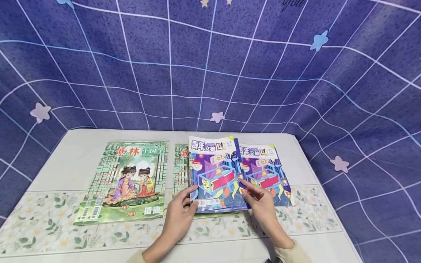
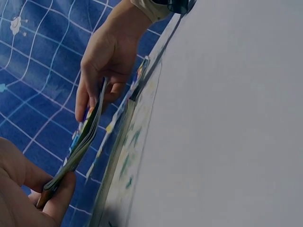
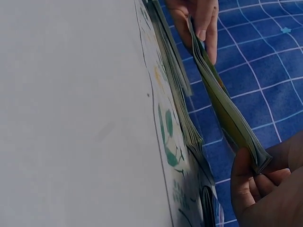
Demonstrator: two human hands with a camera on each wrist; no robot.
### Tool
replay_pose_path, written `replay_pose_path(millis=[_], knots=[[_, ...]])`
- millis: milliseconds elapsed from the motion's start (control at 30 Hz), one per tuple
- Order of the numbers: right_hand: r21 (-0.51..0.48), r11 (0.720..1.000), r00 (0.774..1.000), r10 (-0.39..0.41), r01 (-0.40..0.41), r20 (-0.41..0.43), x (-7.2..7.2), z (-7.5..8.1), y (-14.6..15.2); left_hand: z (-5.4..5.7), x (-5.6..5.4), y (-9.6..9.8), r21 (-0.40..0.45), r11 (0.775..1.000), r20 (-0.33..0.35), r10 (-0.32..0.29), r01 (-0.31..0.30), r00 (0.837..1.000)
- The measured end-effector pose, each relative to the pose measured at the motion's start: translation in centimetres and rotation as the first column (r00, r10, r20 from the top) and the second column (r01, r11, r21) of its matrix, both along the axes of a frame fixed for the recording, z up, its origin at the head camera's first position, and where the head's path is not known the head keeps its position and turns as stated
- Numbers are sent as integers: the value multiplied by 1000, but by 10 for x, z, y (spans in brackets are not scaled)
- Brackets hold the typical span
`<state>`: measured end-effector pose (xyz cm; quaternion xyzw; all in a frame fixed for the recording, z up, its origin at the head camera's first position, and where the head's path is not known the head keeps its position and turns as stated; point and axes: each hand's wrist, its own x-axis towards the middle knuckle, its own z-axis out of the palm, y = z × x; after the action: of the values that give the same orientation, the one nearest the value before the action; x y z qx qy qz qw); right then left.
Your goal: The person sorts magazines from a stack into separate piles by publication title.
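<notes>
Both hands hold a magazine (image 1: 217, 175) with a purple-blue cover, a drawn blue box and a red panel. My left hand (image 1: 179, 215) pinches its left edge near the bottom, thumb on the front. At the lower right edge, my right hand (image 1: 263, 208) grips it between thumb and fingers. In both wrist views the held magazine (image 3: 227, 109) is raised above the table, its pages slightly fanned. A strip of dark purple shows along its right side; I cannot tell whether it is a second copy. Behind it, a green magazine (image 1: 181, 164) lies mostly hidden.
To the left lie overlapping green magazines (image 1: 131, 182) with two drawn children on the top cover. Another purple magazine (image 1: 268, 175) lies at the right, partly covered by the held one. A floral strip (image 1: 42, 223) crosses the white table; a blue grid-patterned cloth (image 1: 148, 73) hangs behind.
</notes>
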<state>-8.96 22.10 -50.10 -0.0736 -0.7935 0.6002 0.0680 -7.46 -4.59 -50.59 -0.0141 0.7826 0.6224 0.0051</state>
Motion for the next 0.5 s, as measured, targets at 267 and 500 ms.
replay_pose_path(millis=[267,500], knots=[[6,1000,999,-30,30,-42,-4,2,10,7,-6,11,7,999,-30,-31,32,999],[-29,998,997,-62,62,-34,-5,4,16,11,-9,20,37,998,-42,-47,48,998]])
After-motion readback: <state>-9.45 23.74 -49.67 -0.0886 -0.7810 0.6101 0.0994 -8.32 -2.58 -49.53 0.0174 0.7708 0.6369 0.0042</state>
